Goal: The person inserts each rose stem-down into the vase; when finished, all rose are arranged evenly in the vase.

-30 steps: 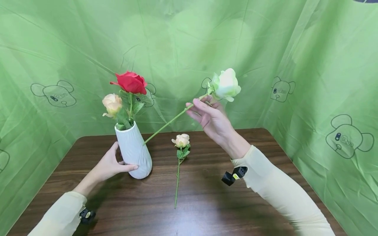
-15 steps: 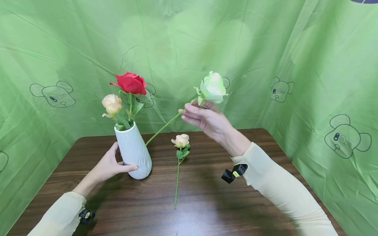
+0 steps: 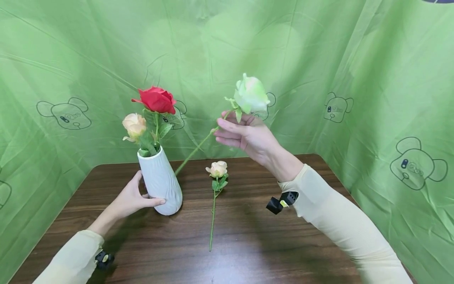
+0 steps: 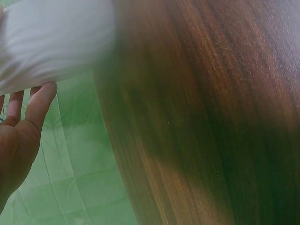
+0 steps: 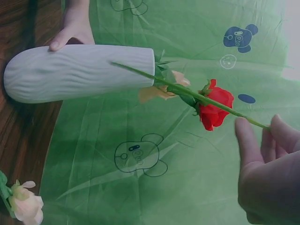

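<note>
My left hand (image 3: pixel 133 199) grips the lower part of a ribbed white vase (image 3: pixel 161 185), thumb across its front; the vase leans a little to the left. A red rose (image 3: pixel 157 99) and a peach rose (image 3: pixel 134 126) stand in its mouth. Up to the right, my right hand (image 3: pixel 253 138) pinches the stem of a pale green-white rose (image 3: pixel 252 94) just below the bloom. That stem (image 5: pixel 218 104) slants down toward the vase, and its lower end overlaps the vase wall in the right wrist view. In the left wrist view, fingertips (image 4: pixel 47 89) press the vase.
Another peach rose (image 3: pixel 217 169) lies on the dark wooden table (image 3: pixel 248 244), right of the vase, its stem toward the front. Green cloth (image 3: pixel 213 47) printed with bear outlines hangs behind the table and along both sides.
The green-white rose has moved left with my right hand and turned more upright, first dipping, then rising slightly. The left hand and vase have stayed in place.
</note>
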Demonstrator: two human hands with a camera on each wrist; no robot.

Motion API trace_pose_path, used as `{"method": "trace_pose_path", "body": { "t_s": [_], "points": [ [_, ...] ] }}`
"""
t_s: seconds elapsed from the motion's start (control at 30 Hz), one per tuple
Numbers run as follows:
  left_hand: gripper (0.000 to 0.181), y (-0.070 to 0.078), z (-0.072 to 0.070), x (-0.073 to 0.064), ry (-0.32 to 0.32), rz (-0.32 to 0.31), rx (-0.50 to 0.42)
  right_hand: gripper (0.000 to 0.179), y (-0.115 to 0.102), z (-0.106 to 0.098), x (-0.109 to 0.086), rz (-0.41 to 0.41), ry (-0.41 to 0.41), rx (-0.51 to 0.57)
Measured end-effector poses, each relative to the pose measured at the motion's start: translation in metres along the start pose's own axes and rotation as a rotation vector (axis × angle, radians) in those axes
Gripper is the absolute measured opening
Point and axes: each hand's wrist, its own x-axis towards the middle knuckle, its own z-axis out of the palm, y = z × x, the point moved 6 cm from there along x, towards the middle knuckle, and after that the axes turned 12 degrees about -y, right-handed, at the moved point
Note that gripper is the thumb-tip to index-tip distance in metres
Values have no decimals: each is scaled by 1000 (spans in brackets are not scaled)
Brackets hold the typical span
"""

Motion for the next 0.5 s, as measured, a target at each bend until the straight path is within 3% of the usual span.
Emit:
{"method": "trace_pose_path", "body": {
  "t_s": [0.3, 0.5],
  "points": [
    [99, -1, 1, -1, 2, -14, 15, 10, -19, 9, 1, -189, -8, 68],
    [98, 1, 1, -1, 2, -13, 8, 10, -26, 7, -3, -226, -4, 53]
  ]
}}
